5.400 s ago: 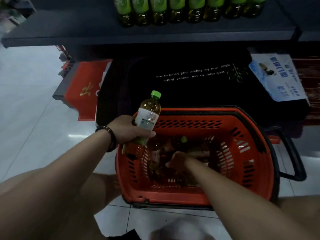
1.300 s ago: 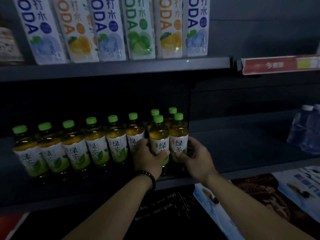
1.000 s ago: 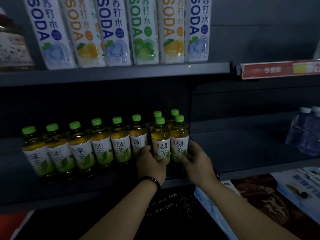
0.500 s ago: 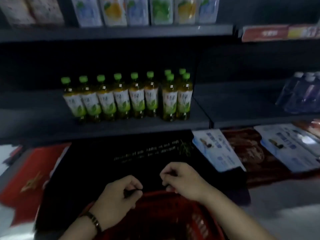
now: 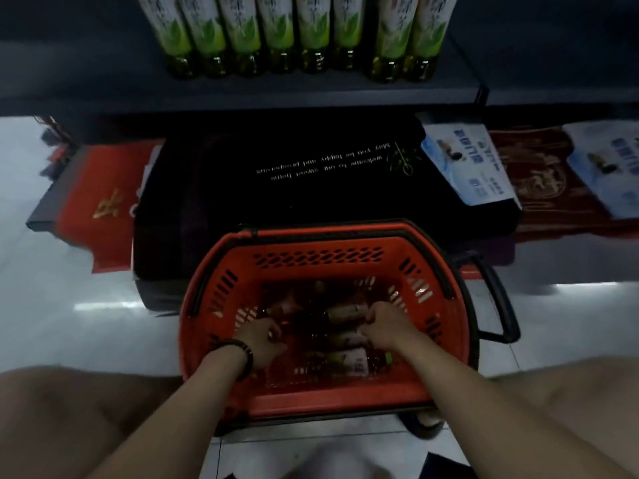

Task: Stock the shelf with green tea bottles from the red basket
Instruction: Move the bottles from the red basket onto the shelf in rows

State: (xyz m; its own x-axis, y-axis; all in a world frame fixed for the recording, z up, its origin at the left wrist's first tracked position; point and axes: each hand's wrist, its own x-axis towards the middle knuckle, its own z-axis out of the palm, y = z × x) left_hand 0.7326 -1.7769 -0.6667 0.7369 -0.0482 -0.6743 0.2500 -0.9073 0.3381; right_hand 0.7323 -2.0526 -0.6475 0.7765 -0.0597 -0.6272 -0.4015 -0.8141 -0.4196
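Green tea bottles (image 5: 345, 363) lie low in the red basket (image 5: 321, 261); more stand on the shelf (image 5: 242, 89) up top. The left hand (image 5: 262, 344) and right hand (image 5: 385, 328) each curl around one. Some are left.

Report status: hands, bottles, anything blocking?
Both hands down in the red basket: left hand and right hand each closing on a lying bottle, grip unclear. Shelf row standing. Nothing blocking.
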